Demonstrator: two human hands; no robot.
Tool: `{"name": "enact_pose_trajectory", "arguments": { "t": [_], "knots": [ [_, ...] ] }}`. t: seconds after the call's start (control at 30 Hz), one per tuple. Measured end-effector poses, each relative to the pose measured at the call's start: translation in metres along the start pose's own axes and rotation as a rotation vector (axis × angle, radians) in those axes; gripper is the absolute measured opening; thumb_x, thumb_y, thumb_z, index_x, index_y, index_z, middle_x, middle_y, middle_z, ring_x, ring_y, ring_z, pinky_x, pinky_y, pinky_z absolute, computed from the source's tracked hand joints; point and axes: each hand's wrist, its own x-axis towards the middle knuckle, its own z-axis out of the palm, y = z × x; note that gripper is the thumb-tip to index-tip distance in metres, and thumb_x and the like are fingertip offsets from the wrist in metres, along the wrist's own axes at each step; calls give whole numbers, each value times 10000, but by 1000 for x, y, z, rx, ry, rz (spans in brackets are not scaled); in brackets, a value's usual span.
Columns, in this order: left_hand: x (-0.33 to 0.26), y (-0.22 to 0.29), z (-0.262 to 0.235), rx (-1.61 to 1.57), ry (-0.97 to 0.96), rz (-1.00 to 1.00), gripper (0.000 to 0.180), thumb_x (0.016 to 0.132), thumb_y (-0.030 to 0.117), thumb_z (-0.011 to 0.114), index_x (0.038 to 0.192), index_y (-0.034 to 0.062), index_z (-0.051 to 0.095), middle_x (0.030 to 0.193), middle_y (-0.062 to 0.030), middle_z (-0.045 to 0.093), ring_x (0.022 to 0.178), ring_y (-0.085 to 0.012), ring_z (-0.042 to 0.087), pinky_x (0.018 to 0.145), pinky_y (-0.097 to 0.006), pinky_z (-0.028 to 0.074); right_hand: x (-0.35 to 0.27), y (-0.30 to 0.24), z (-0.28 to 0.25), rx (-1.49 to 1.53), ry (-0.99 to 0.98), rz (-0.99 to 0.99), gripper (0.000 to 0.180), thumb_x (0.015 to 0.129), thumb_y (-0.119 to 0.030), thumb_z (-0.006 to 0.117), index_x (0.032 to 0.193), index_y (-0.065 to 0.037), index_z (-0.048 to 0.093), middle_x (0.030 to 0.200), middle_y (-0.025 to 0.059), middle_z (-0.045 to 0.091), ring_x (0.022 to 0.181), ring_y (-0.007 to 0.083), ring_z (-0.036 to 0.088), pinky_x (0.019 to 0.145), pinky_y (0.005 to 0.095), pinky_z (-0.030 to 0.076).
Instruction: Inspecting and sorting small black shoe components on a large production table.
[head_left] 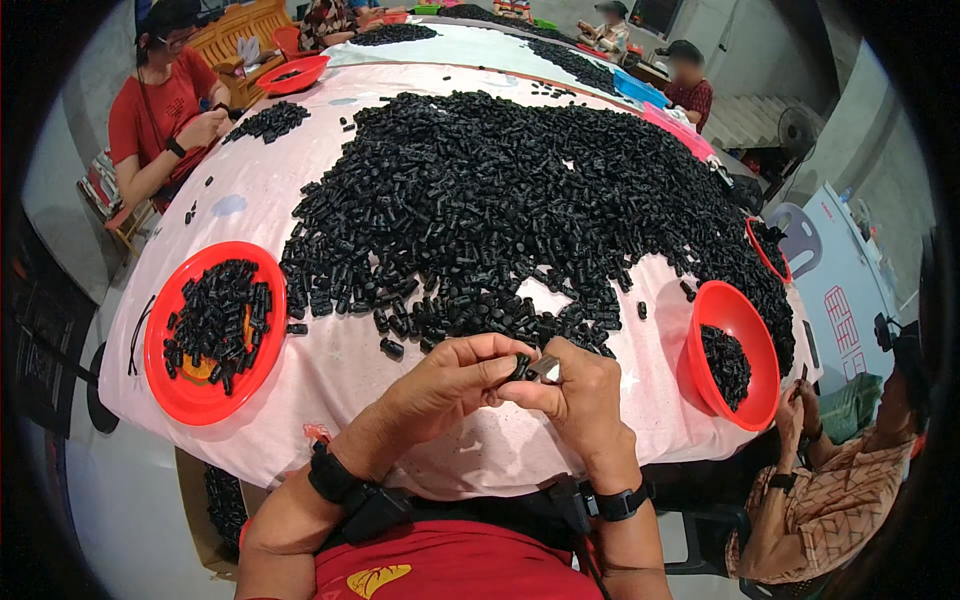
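Between its thumb and fingers, my left hand (pixel 462 378) pinches a small black cylindrical part (pixel 521 367). My right hand (pixel 577 392) is closed around a short metal blade (pixel 546 369), whose flat silvery face lies against the black part. Both hands meet just above the near side of the table. Beyond my fingers spreads a wide heap of the same black parts (pixel 520 190), with a few loose ones near my left hand. The blade's handle is hidden inside my right fist.
A red plate (pixel 160 352) of black parts sits at the left, a red bowl (pixel 745 300) with more at the right. A pink cloth (pixel 330 375) covers the table. Co-workers sit at the left (pixel 165 110), right (pixel 845 480) and far side. A cardboard box (pixel 195 515) stands below the left edge.
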Motion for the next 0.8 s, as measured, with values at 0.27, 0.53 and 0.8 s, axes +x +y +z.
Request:
{"name": "enact_pose_trajectory", "arguments": {
  "t": [0.27,0.53,0.8],
  "knots": [
    [-1,0,0,-4,1,-25,326,972,177,582,1244,0,557,1125,-54,639,1017,-106,613,912,-268,496,1,4,3,-41,-18,-25,571,726,-628,682,683,-70,566,535,72,538,474,245,581,427,356,420],
    [2,-2,0,1,9,-4,315,973,162,575,1235,-11,557,1129,-61,638,1027,-117,615,927,-275,489,0,4,1,-59,-35,-14,574,735,-635,662,696,-65,603,563,71,563,488,250,591,435,356,425],
    [1,-1,-1,15,6,0,317,976,171,572,1236,-10,558,1129,-64,640,1031,-115,615,929,-280,490,1,1,0,-59,-16,-23,527,743,-596,680,706,-73,633,578,73,582,489,235,594,433,345,419]
  ]
}}
